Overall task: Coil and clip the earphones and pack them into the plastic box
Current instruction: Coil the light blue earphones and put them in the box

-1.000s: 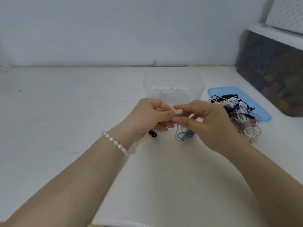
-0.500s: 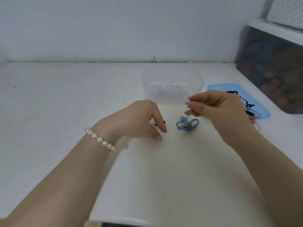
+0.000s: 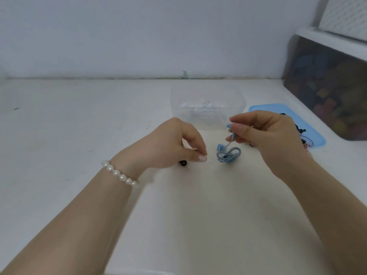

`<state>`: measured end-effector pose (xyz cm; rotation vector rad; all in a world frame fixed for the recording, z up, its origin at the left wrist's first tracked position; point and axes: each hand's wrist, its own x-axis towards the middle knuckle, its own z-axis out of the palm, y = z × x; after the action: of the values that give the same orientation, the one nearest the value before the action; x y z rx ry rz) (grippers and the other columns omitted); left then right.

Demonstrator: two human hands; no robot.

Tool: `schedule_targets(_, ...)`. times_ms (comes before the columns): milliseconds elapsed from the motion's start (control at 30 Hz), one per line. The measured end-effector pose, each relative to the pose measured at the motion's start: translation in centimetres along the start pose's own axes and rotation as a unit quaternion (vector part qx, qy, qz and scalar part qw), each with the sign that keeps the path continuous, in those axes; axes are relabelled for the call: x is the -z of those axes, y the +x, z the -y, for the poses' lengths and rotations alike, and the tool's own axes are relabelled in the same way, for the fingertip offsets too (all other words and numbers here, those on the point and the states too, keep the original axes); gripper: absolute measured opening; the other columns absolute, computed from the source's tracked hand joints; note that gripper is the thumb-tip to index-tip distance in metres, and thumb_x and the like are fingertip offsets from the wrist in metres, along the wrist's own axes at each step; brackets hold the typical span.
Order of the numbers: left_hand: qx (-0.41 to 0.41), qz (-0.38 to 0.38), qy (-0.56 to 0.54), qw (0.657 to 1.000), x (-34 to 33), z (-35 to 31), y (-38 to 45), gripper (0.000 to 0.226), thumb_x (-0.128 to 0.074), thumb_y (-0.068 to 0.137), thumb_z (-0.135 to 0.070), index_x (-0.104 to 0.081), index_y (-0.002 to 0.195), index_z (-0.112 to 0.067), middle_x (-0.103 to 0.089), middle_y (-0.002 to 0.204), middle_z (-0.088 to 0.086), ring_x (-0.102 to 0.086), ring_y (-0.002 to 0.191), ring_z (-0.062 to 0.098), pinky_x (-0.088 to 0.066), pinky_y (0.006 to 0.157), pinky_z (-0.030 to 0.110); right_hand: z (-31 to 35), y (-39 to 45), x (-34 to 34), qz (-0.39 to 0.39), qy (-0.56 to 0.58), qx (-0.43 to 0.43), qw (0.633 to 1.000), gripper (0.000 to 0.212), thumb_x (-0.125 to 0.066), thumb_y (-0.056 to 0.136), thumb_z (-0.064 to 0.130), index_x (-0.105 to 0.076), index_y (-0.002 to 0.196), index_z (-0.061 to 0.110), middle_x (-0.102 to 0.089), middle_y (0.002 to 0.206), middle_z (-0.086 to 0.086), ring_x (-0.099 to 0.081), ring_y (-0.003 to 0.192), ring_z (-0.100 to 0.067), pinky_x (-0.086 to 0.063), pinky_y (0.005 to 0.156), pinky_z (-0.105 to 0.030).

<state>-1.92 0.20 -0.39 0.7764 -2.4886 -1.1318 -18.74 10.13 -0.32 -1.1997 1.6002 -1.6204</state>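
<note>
Head view: right hand is dangling the blue earphones while the left is reaching for a clip.

The right hand [image 3: 272,135] is pinching one earbud stem, so the blue earphones [image 3: 228,154] are hanging below it, the coil touching the table [image 3: 59,135]. The left hand [image 3: 174,145], the nearer one, is curling its fingertips down beside the black clip [image 3: 183,163], just left of the coil; whether it is gripping anything is unclear. The plastic box [image 3: 206,104] is sitting behind.
</note>
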Motion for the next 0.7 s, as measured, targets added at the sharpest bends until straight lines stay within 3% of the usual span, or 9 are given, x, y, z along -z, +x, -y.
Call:
schedule_targets(133, 0.037, -0.094, -0.265, 0.959, -1.1, -1.1, 0.0, 0.013, -0.073, 0.07, 0.0, -0.069, 0.067, -0.012, -0.07, 0.064, 0.002, -0.066, 0.059, 0.009, -0.051, 0.058, 0.019, 0.5, -0.2, 0.2, 0.009, 0.07, -0.019, 0.997, 0.018, -0.07, 0.056, 0.009, -0.065, 0.073, 0.008, -0.07, 0.061, -0.001, -0.069, 0.06, -0.018, -0.055, 0.068, -0.026)
schedule_targets(333, 0.115, -0.086, -0.506, 0.851, -2.4, -1.3, 0.6, 0.014, -0.058, 0.078, 0.01, -0.068, 0.083, 0.002, -0.072, 0.073, 0.007, -0.07, 0.068, 0.013, -0.056, 0.065, 0.019, 0.7, -0.4, 0.0, 0.026, 0.072, -0.023, 0.997, 0.016, -0.071, 0.05, 0.014, -0.073, 0.066, 0.012, -0.072, 0.066, -0.005, -0.07, 0.07, -0.022, -0.055, 0.079, -0.03)
schedule_targets(433, 0.113, -0.099, -0.525, 0.838, -2.5, -1.2, 0.8, 0.017, -0.053, 0.08, 0.014, -0.067, 0.086, 0.005, -0.073, 0.075, 0.009, -0.07, 0.071, 0.016, -0.056, 0.068, 0.02, 0.7, -0.4, 0.1, 0.028, 0.078, -0.017, 0.996, 0.017, -0.069, 0.053, 0.013, -0.074, 0.07, 0.012, -0.073, 0.069, -0.004, -0.071, 0.074, -0.021, -0.056, 0.079, -0.024)
schedule_targets(600, 0.127, -0.112, -0.476, 0.863, -2.6, -1.3, 0.5, 0.015, -0.06, 0.076, 0.01, -0.068, 0.081, -0.002, -0.072, 0.071, 0.007, -0.07, 0.065, 0.015, -0.056, 0.061, 0.019, 0.8, -0.6, -0.1, 0.039, 0.046, 0.001, 0.998, 0.016, -0.068, 0.067, -0.003, -0.069, 0.077, 0.009, -0.073, 0.067, -0.002, -0.07, 0.068, -0.017, -0.056, 0.076, -0.023)
schedule_targets(700, 0.131, -0.114, -0.48, 0.86, -2.6, -1.4, 0.5, 0.014, -0.062, 0.074, 0.011, -0.067, 0.078, -0.001, -0.072, 0.069, 0.009, -0.07, 0.063, 0.015, -0.056, 0.061, 0.02, 0.8, -0.6, -0.2, 0.037, 0.025, 0.014, 0.999, 0.018, -0.068, 0.07, -0.008, -0.068, 0.078, 0.008, -0.071, 0.062, 0.0, -0.068, 0.06, -0.014, -0.055, 0.067, -0.02)
